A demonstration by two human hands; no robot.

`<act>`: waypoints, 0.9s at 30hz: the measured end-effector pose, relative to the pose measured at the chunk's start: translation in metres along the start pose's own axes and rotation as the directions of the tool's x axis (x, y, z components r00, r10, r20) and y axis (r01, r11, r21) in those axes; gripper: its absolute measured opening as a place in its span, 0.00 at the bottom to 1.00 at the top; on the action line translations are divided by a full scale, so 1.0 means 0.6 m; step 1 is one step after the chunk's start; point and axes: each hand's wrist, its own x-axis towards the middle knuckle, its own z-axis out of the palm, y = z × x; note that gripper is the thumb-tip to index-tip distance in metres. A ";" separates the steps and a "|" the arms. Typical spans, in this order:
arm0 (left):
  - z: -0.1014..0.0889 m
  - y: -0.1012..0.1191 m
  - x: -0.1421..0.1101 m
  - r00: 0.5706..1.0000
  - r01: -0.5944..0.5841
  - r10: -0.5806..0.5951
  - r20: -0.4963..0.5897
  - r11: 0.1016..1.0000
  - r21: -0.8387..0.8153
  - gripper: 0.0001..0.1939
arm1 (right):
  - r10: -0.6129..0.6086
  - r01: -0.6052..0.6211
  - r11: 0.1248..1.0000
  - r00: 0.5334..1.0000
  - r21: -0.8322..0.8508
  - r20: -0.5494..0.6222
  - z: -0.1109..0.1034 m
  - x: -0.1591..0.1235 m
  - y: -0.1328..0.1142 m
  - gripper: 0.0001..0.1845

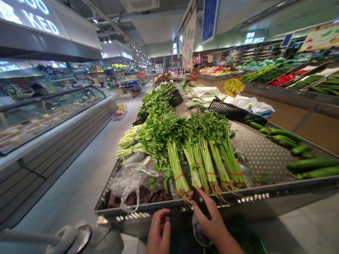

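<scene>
Right hand (216, 225) pinched a dark flat object (201, 203) just beside bundled celery (176, 167).

Its long axis slanted up toward the bundles, whose stalks ran lengthwise with root ends pointing back at that hand, nearer than the half-curled left hand (159, 236), whose hold could not be told. The steel display tray's rim (230, 196) passed just beyond both hands; the object's kind was hard to make out.

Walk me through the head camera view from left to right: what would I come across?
Glass-fronted food counter → clear plastic bag → banded bundles of leafy greens → cucumbers
</scene>
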 end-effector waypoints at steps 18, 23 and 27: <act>0.015 0.008 -0.005 0.999 -0.040 0.039 0.031 0.998 0.046 0.17 | -0.034 0.032 0.998 0.999 -0.061 -0.018 -0.017 -0.005 -0.002 0.12; 0.002 -0.006 -0.005 0.996 -0.027 0.023 0.083 0.998 0.048 0.17 | -0.005 -0.005 0.999 0.971 -0.040 -0.240 -0.048 0.004 0.040 0.10; -0.004 -0.005 -0.008 0.994 -0.008 0.002 0.109 0.999 0.054 0.16 | 0.003 -0.019 0.997 0.975 -0.073 -0.223 -0.048 -0.001 0.044 0.12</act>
